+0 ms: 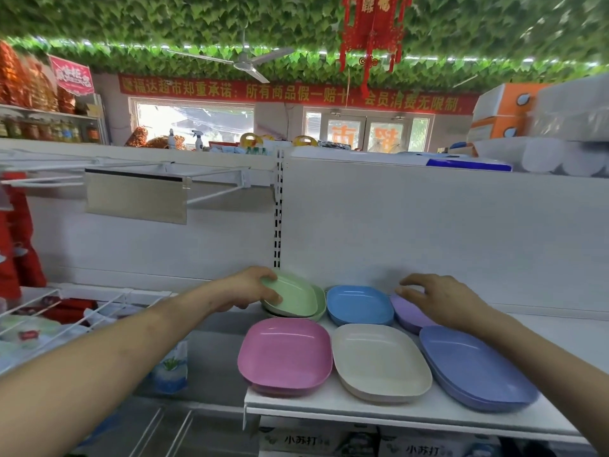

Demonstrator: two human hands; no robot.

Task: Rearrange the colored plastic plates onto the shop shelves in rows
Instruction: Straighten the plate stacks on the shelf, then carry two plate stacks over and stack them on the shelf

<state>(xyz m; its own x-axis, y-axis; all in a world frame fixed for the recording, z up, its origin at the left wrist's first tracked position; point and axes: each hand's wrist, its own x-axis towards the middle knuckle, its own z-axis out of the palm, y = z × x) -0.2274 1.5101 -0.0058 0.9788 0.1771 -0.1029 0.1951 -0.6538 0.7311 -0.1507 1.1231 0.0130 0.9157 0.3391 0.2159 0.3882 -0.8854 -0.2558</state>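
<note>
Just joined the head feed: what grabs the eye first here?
Pastel plates sit in two rows on the white shelf, low centre. The left hand grips the tilted green plate at back left; the right hand reaches over the lilac plate. A red lantern hangs from the leafy ceiling.

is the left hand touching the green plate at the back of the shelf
Touching. The head view shows the left hand curled round the left rim of the green plate, with the thumb lying on its inner face and the plate tilted up.
</note>
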